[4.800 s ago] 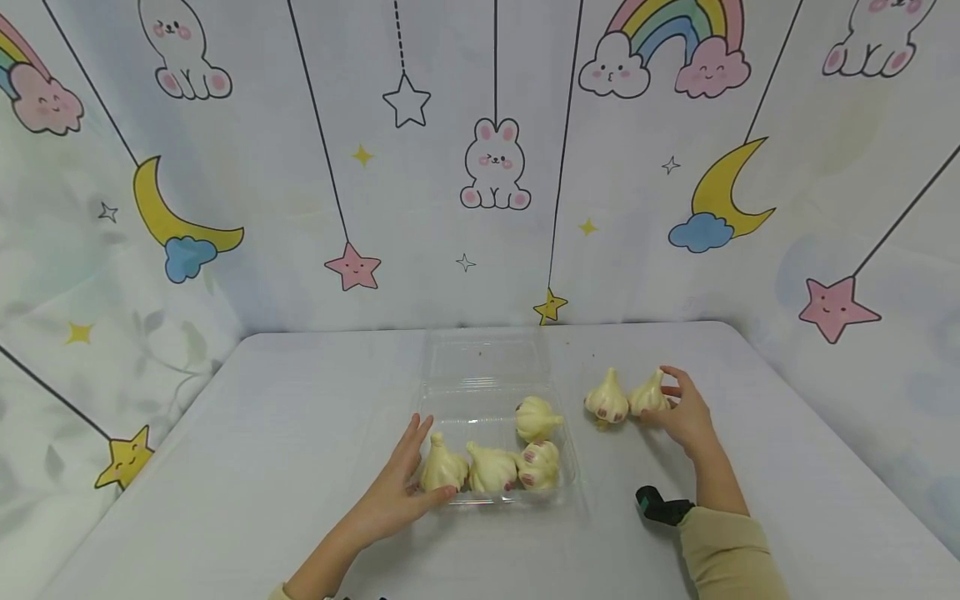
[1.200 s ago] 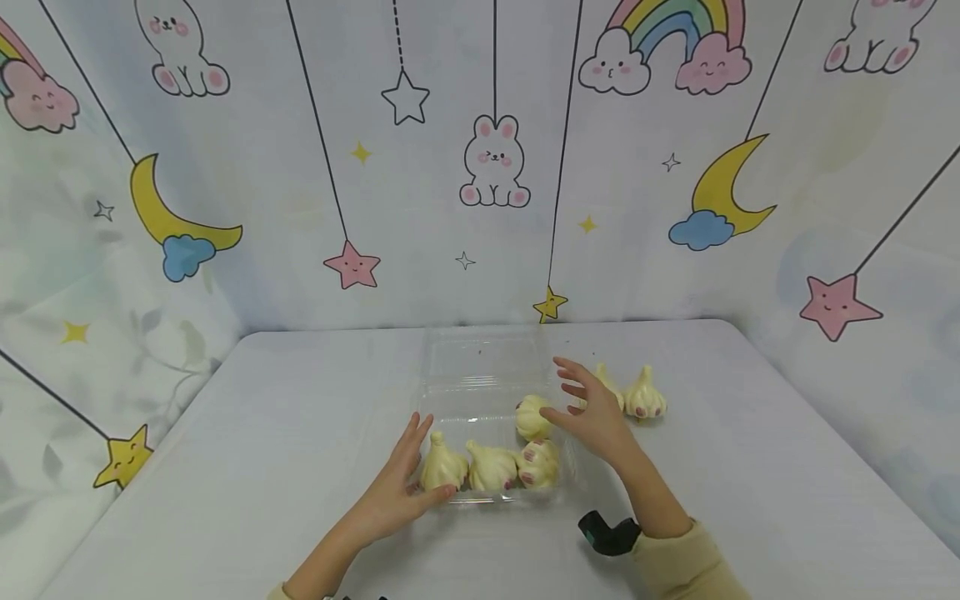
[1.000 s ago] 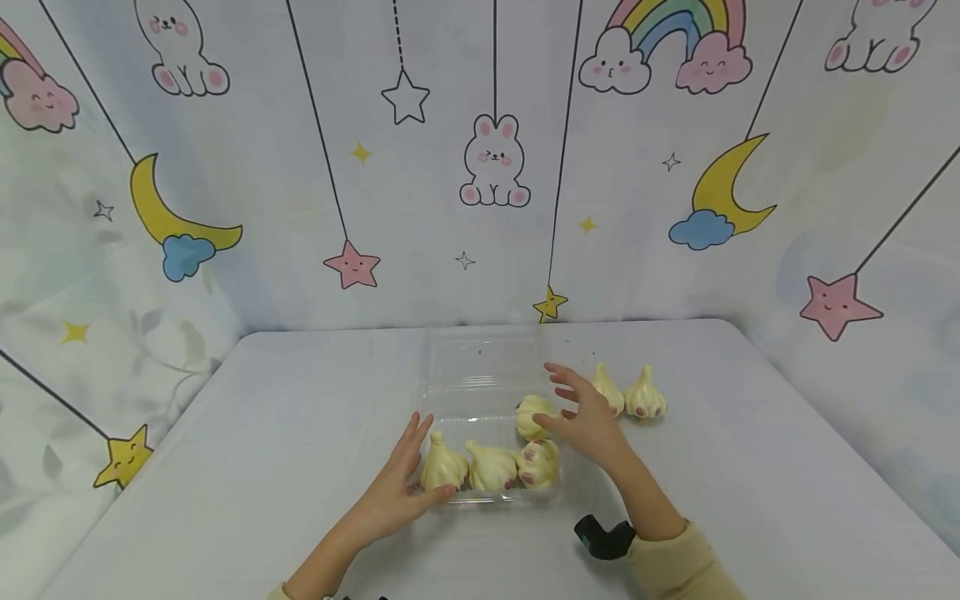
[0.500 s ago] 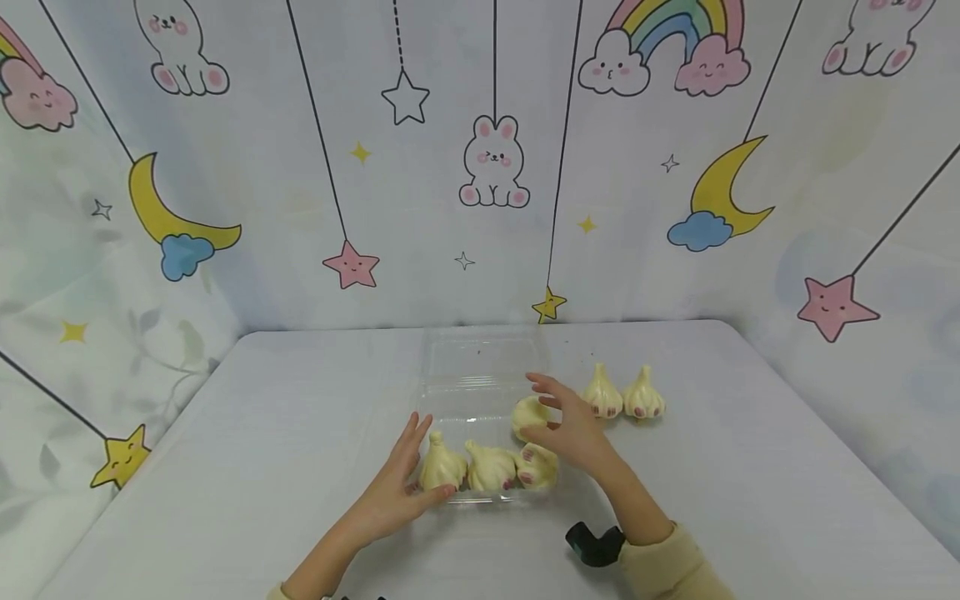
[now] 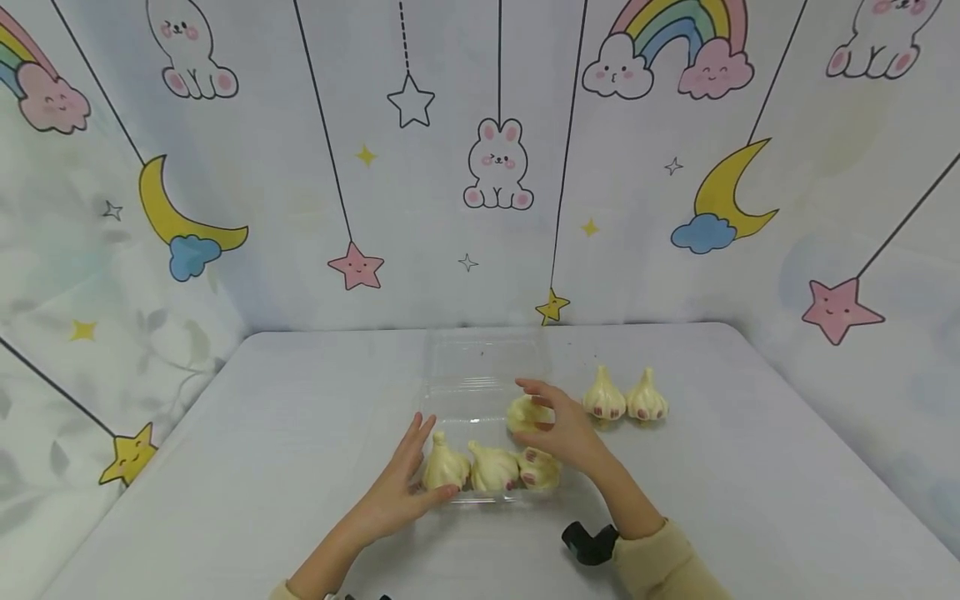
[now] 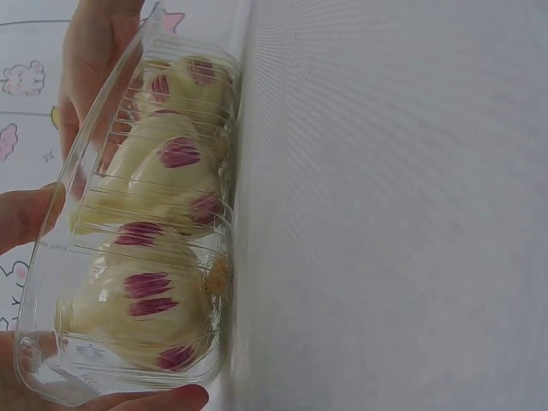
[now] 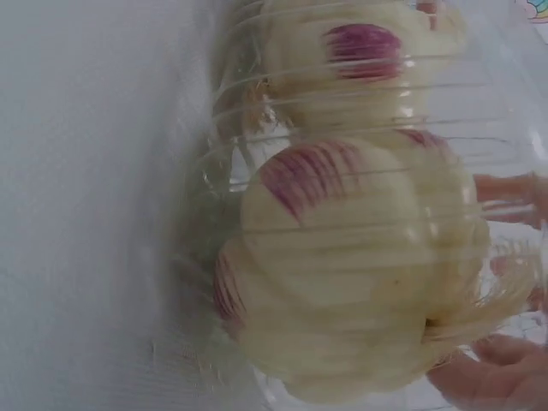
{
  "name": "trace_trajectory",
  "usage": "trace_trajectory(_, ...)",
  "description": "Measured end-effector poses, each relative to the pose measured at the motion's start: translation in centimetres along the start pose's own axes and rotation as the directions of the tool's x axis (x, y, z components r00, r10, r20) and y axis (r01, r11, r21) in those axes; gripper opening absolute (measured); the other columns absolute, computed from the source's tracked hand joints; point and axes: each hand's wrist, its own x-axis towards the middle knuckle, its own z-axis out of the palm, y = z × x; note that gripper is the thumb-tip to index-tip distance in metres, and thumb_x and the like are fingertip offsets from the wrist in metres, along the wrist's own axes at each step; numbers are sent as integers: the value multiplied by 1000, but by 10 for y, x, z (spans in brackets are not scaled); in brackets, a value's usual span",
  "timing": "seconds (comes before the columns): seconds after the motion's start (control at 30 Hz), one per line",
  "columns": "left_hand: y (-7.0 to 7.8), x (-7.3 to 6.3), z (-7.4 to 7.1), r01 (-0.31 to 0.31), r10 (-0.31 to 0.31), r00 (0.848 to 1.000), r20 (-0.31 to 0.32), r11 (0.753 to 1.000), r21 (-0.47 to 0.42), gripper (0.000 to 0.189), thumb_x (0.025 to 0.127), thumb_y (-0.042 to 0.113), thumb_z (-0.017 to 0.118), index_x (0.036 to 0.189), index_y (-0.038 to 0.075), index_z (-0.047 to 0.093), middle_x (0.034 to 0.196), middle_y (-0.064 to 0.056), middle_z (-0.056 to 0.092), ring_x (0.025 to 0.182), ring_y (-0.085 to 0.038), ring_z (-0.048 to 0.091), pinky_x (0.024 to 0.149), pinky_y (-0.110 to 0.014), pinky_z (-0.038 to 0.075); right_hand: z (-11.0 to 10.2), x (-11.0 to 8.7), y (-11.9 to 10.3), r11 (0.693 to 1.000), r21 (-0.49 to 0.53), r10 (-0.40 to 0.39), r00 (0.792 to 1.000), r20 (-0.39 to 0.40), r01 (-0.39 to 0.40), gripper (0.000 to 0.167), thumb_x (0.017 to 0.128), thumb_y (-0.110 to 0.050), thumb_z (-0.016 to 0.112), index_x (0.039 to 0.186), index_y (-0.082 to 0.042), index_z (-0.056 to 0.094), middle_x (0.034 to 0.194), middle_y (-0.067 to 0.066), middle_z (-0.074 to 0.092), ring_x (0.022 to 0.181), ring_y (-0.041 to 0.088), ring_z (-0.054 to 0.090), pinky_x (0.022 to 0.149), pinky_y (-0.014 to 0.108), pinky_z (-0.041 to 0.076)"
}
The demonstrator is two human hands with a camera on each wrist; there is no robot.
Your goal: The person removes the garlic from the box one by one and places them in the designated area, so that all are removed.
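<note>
Garlic [image 5: 446, 465] by left grip [image 5: 392, 495] stands stem-up; right grip [image 5: 572, 428] holds another bulb [image 5: 522, 414].

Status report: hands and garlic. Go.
Left hand against clear plastic container. Right hand gripping garlic bulb inside it. Front row taken: three bulbs. Two more outside, right.

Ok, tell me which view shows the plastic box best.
The head view: it takes in the box end to end, open lid included, though the left hand and right hand hide parts. The left wrist view shows a ribbed wall close up, garlic behind it; the right wrist view, only a cut-off stretch of wall.
</note>
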Motion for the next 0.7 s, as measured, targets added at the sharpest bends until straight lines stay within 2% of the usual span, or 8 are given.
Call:
trace_trajectory(0.2, 0, 0, 0, 17, -17, 1000, 3, 1000, -3, 92, 82, 24, 69, 148, 13, 6, 150, -18, -12, 128, -54, 15, 90, -57, 38, -2, 5, 4, 998, -55, -8, 1000, 31, 9, 65, 72, -4, 76, 130, -8, 49, 135, 14, 43, 120, 38, 41, 83, 37, 51)
trace_trajectory(0.4, 2, 1, -1, 7, -7, 1000, 4, 1000, -10, 90, 83, 24, 69, 148, 13, 8, 150, -18, -11, 128, -52, 16, 90, -56, 39, -3, 9, 4, 992, -122, 2, 998, 66, 6, 62, 73, -5, 75, 129, -9, 50, 133, 16, 44, 116, 36, 44, 79, 35, 52)
trace_trajectory(0.57, 4, 0, -2, 4, -4, 1000, 6, 1000, -21, 90, 82, 24, 69, 148, 13, 8, 150, -19, -11, 129, -51, 16, 90, -55, 40, 0, 13, 5, 983, -186, 27, 996, 84, -11, 63, 71, -1, 75, 129, -12, 52, 132, 14, 45, 104, 29, 51, 75, 33, 51)
trace_trajectory(0.7, 3, 0, -2, 5, -5, 1000, -1, 1000, -17, 90, 82, 23, 69, 148, 13, 9, 150, -19, -11, 129, -51, 17, 89, -55, 41, 3, 16, 6, 967, -255, 8, 997, 75, 11, 61, 68, 1, 77, 124, -9, 56, 127, 15, 50, 96, 26, 52, 72, 34, 50)
